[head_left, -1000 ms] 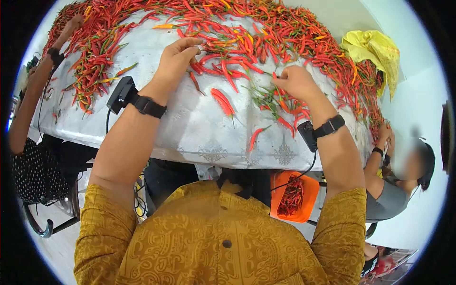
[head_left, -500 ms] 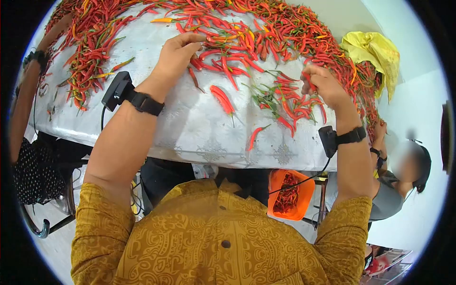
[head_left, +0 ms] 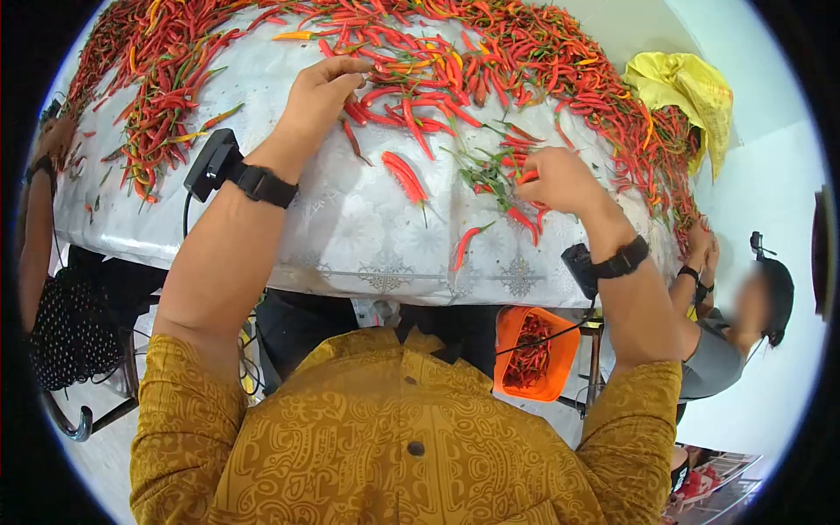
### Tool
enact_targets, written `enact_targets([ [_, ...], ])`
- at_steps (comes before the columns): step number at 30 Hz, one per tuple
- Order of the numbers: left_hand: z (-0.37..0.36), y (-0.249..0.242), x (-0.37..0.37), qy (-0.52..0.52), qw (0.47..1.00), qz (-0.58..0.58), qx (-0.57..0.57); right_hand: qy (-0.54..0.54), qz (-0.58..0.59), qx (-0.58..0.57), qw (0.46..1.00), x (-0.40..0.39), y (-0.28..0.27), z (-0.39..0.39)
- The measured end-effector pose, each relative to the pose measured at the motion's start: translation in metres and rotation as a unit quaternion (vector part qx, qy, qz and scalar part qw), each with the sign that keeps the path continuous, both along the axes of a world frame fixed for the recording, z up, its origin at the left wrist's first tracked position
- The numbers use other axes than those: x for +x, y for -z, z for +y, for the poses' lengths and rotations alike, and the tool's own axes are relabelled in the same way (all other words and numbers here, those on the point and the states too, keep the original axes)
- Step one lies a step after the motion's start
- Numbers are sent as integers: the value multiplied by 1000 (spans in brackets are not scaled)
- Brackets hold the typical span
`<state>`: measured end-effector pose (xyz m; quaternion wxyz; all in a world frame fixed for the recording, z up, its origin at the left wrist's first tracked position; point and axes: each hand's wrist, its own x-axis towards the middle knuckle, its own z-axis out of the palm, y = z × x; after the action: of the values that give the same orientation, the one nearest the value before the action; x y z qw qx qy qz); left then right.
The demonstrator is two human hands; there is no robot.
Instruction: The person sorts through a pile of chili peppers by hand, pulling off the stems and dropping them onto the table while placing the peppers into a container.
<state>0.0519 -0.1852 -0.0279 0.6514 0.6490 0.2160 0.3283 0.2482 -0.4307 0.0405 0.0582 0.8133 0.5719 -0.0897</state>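
My left hand (head_left: pixel 322 92) is at the near edge of the loose red chilies (head_left: pixel 429 74), thumb and index finger close together; what lies between them is too small to name. My right hand (head_left: pixel 564 179) is curled over a small group of chilies, with a red chili (head_left: pixel 528 177) at its fingertips. Green stems and leaves (head_left: pixel 492 178) lie just left of it. Between my hands rests a little bunch of red chilies (head_left: pixel 405 178), and one curved chili (head_left: pixel 470 246) lies nearer the table edge.
Large chili heaps (head_left: pixel 560 57) line the far side of the cloth-covered table (head_left: pixel 350 254). A yellow sack (head_left: pixel 682 87) stands at the right. Below the edge is an orange basket (head_left: pixel 564 354). A co-worker (head_left: pixel 726 350) reaches in from the right, another's arm (head_left: pixel 39 201) from the left.
My right hand has moved left and slightly down, over the small chili group. My left hand has barely shifted. The co-worker's arm at the left has drawn nearer its table edge.
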Motion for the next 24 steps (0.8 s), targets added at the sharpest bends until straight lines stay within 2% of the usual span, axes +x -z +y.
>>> enact_targets([
  [3, 2, 0, 0, 12, 1000, -6, -5, 12, 49, 33, 998, 2, 1, 2],
  [4, 1, 0, -1, 14, 1000, -12, -15, 76, 183, 13, 980, 0, -11, 3],
  [5, 0, -1, -1, 17, 999, -18, -24, 140, 313, -7, 939, 0, -17, 3],
  [6, -1, -2, -1, 16, 999, -18, -25, 139, 312, -7, 940, 4, -18, 2],
  [8, -2, -3, -1, 4, 1000, -5, -13, 89, 452, 55, 886, 10, -20, -1],
  [12, -2, -3, -1, 2, 1000, -3, -9, 62, 472, 64, 877, 5, -24, -1],
  [15, 0, -2, -1, 0, 1000, 1, -9, 90, 501, 48, 859, 2, -22, 2],
  [17, -1, -2, -1, 4, 1000, 0, -11, 71, 562, 52, 822, 2, -17, 3],
  [21, -1, -2, 0, -2, 1000, -16, -7, 67, 574, 39, 815, -6, -17, 13],
  [23, -3, -4, -1, 1, 1000, -1, -4, 59, 464, -26, 884, -13, -22, 23],
  [24, -2, -4, -1, 0, 1000, 0, -3, 58, 465, -26, 883, -18, -22, 26],
])
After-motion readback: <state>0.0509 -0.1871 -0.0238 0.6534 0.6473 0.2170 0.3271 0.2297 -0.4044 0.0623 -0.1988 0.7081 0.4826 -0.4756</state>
